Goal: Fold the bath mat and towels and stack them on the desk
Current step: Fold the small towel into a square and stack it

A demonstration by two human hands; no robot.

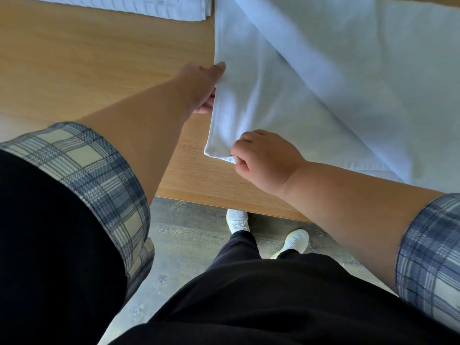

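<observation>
A large white towel (311,83) lies partly folded across the right half of the wooden desk (87,66). My left hand (202,85) grips the towel's left edge, thumb on top and fingers tucked under the cloth. My right hand (263,160) pinches the towel's near left corner just above the desk. A folded white textured bath mat (154,7) lies at the desk's far edge, top left of the towel.
The desk's front edge (224,201) runs just ahead of my body. Below it are a dark wood-look floor (184,235) and my two white shoes (237,220).
</observation>
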